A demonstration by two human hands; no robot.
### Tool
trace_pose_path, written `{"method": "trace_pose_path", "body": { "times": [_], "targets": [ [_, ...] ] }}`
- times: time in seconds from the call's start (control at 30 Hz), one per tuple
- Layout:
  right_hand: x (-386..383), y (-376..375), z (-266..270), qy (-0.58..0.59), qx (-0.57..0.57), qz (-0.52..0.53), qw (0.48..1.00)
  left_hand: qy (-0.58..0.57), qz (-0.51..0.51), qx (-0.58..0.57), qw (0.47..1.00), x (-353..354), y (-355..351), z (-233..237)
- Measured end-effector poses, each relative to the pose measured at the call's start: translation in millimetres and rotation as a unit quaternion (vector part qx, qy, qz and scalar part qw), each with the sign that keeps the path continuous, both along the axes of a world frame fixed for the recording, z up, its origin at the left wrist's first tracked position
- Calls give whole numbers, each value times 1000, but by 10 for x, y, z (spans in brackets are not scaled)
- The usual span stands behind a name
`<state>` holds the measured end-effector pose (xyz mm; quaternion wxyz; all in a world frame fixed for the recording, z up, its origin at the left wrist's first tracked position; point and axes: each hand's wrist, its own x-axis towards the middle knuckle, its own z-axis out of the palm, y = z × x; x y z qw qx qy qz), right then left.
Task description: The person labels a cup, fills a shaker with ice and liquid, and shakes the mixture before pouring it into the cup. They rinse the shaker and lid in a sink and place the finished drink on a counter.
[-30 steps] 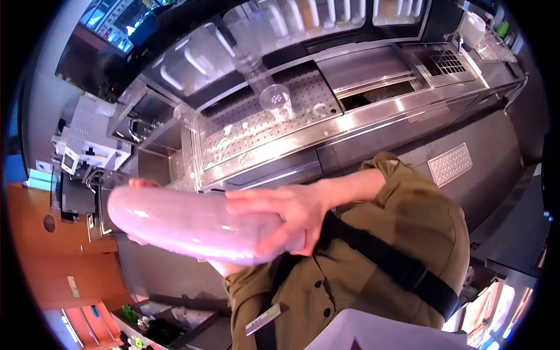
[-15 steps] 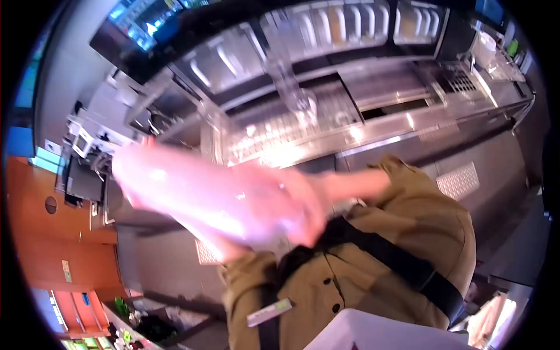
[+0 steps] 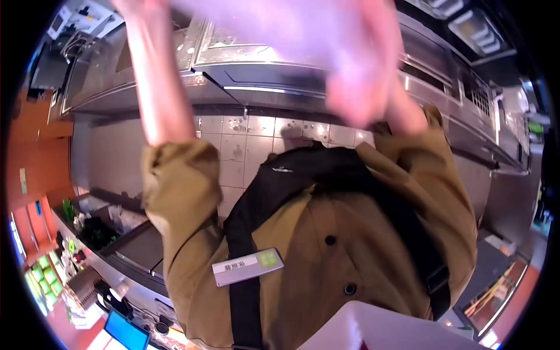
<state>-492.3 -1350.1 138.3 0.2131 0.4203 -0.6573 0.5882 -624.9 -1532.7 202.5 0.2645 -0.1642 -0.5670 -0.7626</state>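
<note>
A blurred, pale pink-purple, glossy thing (image 3: pixel 280 29), perhaps a plastic bag, stretches across the top of the view between my hands. My right hand (image 3: pixel 364 76) is closed around its right end, with the fingers smeared by motion. At the upper left, my left hand (image 3: pixel 143 7) is beside the other end. The top edge cuts off its fingers, so its grip is hidden. Both forearms reach forward from rolled brown sleeves.
A steel counter (image 3: pixel 233 55) with a drainer runs across the front. Containers with handles (image 3: pixel 478 32) stand at the upper right. Tiled floor (image 3: pixel 233 149) shows below the counter. Shelving with dark and green items (image 3: pixel 96 227) is at the left, and a blue screen (image 3: pixel 125 331) at the lower left.
The view has tilted down, showing more floor and clothing. Both hands and the pink-purple thing have moved to the top of the view, with the hands farther apart.
</note>
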Motion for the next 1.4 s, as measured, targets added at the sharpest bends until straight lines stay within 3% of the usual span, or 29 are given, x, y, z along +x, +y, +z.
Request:
{"method": "trace_pose_path", "body": {
  "times": [0.1,0.23,0.37,0.5,0.63,0.77,0.8,0.87,0.9,0.97,1.1,1.2,1.27,1.33,1.37,1.4],
  "targets": [
    [235,37,-52,35,20,8,999,23,16,-9,1000,185,-16,-48],
    [64,-79,-59,-16,-3,-7,1000,3,40,-65,997,123,-38,-100],
    [258,21,-17,47,16,-5,999,38,48,-57,997,137,-43,-120],
    [193,-72,-71,-5,-5,-25,1000,6,57,-102,993,-121,-50,-137],
    [390,-84,9,85,16,-3,996,53,69,-70,994,-116,-121,-112],
    [85,-323,-64,10,-58,-25,998,20,71,-105,992,-451,-160,-262],
    [105,-336,-58,35,-56,-31,997,32,71,-99,992,-528,-152,-194],
    [229,-288,-27,202,21,-47,978,61,69,-71,993,-514,-168,-101],
    [282,-211,45,233,92,-26,968,65,66,-73,993,-535,-193,-98],
    [257,-326,-4,188,7,-62,980,41,65,-82,994,-680,-240,-181],
    [342,-559,-66,16,-53,-20,998,44,93,-107,989,-653,-305,-270],
    [235,-417,153,224,61,-63,971,71,111,-84,988,-556,-341,-315],
    [311,-530,-16,143,30,-51,988,49,153,-118,980,-677,-365,-461],
    [295,-656,-148,66,-8,-37,997,48,289,-215,932,-790,-345,-543],
    [101,-589,-148,56,-11,-30,998,60,308,-209,926,-783,-308,-528],
    [-16,-519,-114,100,8,-26,995,36,113,-88,989,-565,-413,-437]
  ]
}}
